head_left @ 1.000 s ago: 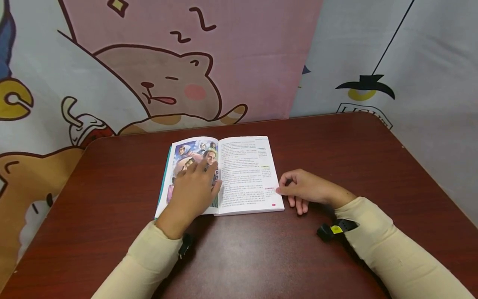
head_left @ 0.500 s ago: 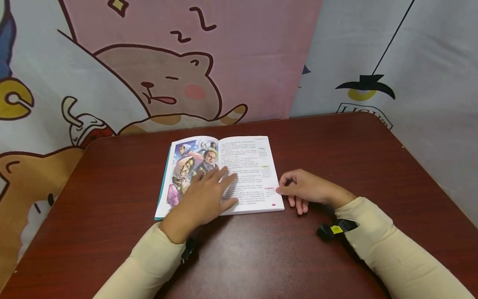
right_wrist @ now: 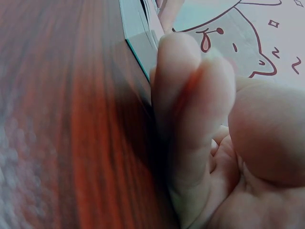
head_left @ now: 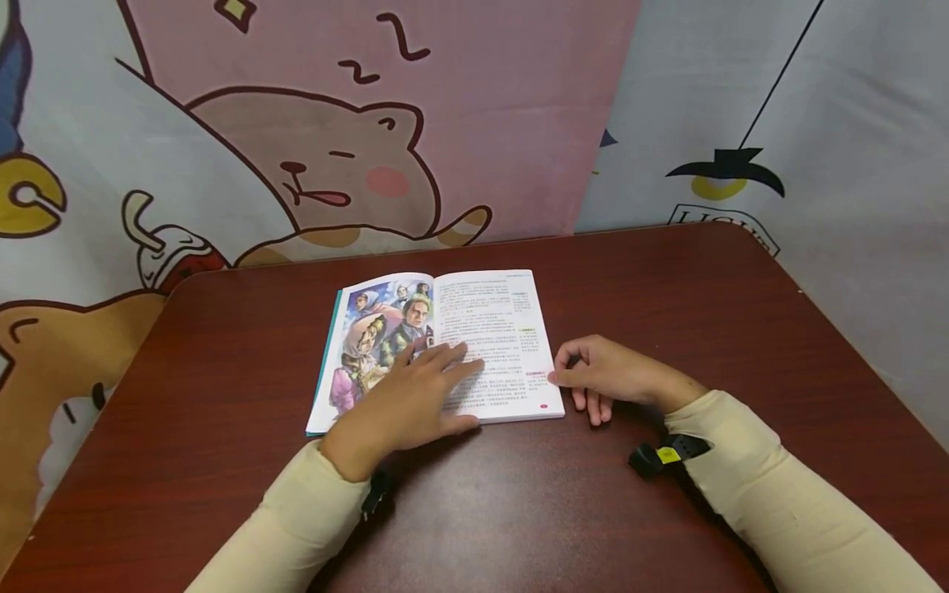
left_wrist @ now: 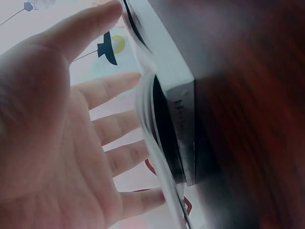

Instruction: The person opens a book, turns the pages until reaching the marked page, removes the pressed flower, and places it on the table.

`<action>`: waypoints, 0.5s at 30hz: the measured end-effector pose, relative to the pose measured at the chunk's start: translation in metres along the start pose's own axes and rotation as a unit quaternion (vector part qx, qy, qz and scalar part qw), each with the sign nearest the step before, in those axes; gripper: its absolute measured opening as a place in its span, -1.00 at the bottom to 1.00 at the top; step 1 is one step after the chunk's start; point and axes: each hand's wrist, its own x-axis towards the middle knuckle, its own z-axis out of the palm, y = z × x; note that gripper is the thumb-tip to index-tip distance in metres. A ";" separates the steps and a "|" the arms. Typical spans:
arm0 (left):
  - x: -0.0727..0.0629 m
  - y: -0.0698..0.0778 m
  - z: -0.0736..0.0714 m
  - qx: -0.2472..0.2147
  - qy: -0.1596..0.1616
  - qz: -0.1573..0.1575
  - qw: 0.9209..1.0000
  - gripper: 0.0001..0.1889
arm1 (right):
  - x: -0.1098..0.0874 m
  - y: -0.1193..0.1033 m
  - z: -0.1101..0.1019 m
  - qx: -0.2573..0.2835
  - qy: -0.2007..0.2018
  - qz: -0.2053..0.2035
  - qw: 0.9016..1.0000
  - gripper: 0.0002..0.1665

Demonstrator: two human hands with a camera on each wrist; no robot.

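An open book (head_left: 482,321) lies on the table, a coloured picture of several figures on its left page (head_left: 371,329) and printed text on its right page. Spread across the lower middle of the book is my left hand (head_left: 408,403), palm down, its fingertips on or just above the right page. From the left wrist view, the fingers (left_wrist: 126,126) look straight, beside the book's curved pages (left_wrist: 155,129). At the book's right edge my right hand (head_left: 608,375) pinches the page edge between thumb and forefinger; how many leaves is hidden. Its other fingers (right_wrist: 195,95) hang curled beside the book.
The dark red-brown table (head_left: 667,296) extends around the book. Behind it hangs a cloth (head_left: 511,123) printed with cartoon animals. A black wrist strap (head_left: 660,457) with a yellow label is on the right wrist.
My left hand has slid right and towards me, from the picture page across the gutter onto the lower text page, uncovering more of the picture. The right hand has stayed at the book's edge.
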 end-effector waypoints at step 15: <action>0.001 0.000 0.000 0.011 0.008 0.006 1.000 -0.33 | 0.000 -0.001 -0.001 0.005 -0.001 0.006 1.000 -0.67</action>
